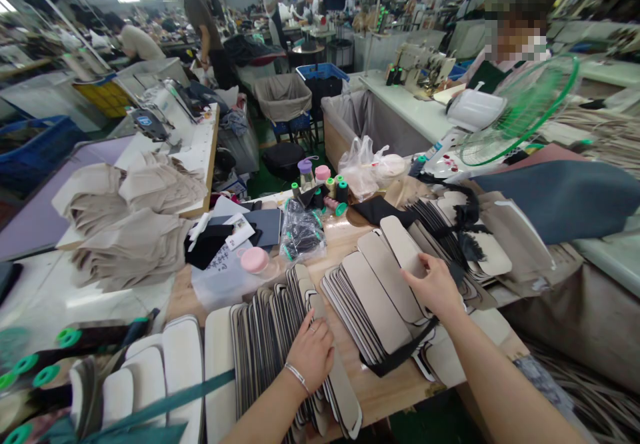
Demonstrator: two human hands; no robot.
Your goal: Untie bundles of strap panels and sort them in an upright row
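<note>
Right grip [439, 287] pinches a beige panel [397, 239], one o'clock from the left grip [313, 351], whose closure is unclear; steadying the stack beneath [260, 337] should align edges.

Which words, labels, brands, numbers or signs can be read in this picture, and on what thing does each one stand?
No text can be read with certainty.
Whitish sheet: dark handwritten marks, too blurred to read.
Small white card: print, too small to read.
Sewing machine on the left: blue-and-white label on its dark box, too small to read.
</note>
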